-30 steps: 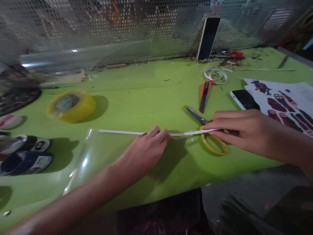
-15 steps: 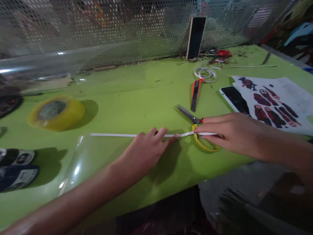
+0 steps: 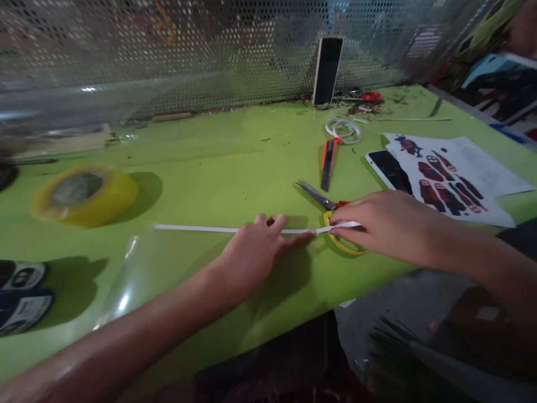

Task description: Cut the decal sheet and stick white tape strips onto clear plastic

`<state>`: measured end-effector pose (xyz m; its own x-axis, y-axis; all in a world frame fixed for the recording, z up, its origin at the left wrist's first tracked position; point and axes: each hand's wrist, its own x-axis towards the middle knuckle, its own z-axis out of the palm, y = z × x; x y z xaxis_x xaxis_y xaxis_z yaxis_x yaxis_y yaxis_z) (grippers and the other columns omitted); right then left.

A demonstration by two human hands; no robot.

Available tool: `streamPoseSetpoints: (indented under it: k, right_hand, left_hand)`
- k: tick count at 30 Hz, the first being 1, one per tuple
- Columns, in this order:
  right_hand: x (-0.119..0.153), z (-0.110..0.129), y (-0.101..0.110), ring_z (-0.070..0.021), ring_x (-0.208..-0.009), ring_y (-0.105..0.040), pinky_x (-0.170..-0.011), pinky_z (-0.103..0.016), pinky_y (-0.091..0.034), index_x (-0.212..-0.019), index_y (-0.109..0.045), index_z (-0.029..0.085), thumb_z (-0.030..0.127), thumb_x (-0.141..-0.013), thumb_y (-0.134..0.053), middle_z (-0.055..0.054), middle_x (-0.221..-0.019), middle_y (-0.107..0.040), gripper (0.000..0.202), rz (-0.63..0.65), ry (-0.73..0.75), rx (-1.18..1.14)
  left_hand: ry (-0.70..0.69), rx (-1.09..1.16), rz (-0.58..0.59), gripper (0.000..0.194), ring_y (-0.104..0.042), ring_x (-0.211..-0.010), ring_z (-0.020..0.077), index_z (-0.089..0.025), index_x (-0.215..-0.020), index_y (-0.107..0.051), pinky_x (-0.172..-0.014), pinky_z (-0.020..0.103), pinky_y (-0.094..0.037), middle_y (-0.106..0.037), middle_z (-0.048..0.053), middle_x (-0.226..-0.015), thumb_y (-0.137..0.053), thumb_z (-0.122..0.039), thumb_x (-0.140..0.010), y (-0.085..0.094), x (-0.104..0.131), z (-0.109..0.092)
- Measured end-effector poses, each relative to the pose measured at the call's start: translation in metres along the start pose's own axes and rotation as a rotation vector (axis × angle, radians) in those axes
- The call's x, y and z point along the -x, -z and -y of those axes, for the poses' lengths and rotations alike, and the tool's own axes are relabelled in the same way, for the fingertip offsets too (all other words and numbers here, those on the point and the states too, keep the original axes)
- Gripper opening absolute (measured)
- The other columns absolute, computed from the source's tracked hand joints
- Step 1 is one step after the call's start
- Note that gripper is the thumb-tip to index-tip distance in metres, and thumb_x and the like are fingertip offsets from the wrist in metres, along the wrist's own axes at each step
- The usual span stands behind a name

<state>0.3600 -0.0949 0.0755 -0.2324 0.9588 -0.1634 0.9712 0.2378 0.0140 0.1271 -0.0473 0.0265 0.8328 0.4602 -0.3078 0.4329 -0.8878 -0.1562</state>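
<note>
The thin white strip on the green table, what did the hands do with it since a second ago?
The left hand slid rightward along the thin white strip, closing on the right hand. The right hand kept pinching the strip's end above the yellow-handled scissors; the yellow tape roll stayed put.

I see two bare forearms, without any sleeve, watch or bracelet. My left hand (image 3: 255, 252) has no glove and no ring; its nails are short and plain. My right hand (image 3: 380, 224) is also uncovered, with no jewellery visible near the wrist.
</note>
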Motion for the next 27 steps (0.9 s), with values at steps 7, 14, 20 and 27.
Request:
streamPoseSetpoints:
  k: [7, 14, 20, 27]
  right_hand:
    - [-0.005, 0.025, 0.024, -0.0248, -0.07, -0.07, -0.056, -0.033, -0.026, -0.093, -0.082, 0.026, 0.031, -0.095, -0.066, -0.008, -0.074, -0.078, 0.017, 0.159, -0.063, 0.241]
    - [0.01, 0.027, 0.033, -0.0209, -0.07, -0.068, -0.057, -0.032, -0.024, -0.097, -0.082, 0.029, 0.028, -0.094, -0.066, -0.004, -0.086, -0.081, 0.016, 0.012, -0.059, 0.238]
    - [0.032, 0.021, 0.033, -0.0192, -0.077, -0.068, -0.058, -0.031, -0.032, -0.096, -0.08, 0.026, 0.023, -0.096, -0.064, -0.003, -0.098, -0.076, 0.016, -0.029, 0.001, 0.128]
    - [0.042, 0.029, 0.03, -0.0157, -0.075, -0.065, -0.064, -0.029, -0.042, -0.093, -0.074, 0.02, 0.013, -0.092, -0.061, -0.006, -0.101, -0.069, 0.015, -0.17, 0.004, -0.247]
  left_hand:
    - [-0.079, 0.44, -0.295, 0.029, -0.06, -0.106, 0.0292, -0.019, -0.123, -0.067, -0.087, 0.043, -0.05, -0.061, 0.013, -0.119, -0.049, -0.022, -0.101, 0.005, -0.02, 0.016]
    - [-0.188, 1.018, -0.021, 0.03, -0.062, -0.075, 0.0168, -0.011, -0.105, -0.074, -0.069, 0.028, -0.045, -0.072, 0.007, -0.088, -0.068, -0.036, -0.091, 0.015, -0.063, 0.038]
    - [-0.233, 1.227, -0.026, 0.031, -0.044, -0.057, 0.0096, -0.016, -0.11, -0.076, -0.055, 0.024, -0.034, -0.054, -0.005, -0.063, -0.061, -0.025, -0.085, 0.031, -0.05, 0.033]
    - [-0.001, 1.039, -0.319, 0.014, -0.053, -0.058, 0.0109, -0.017, -0.08, -0.075, -0.056, 0.027, -0.036, -0.062, -0.003, -0.063, -0.061, -0.017, -0.077, 0.055, -0.003, 0.013]
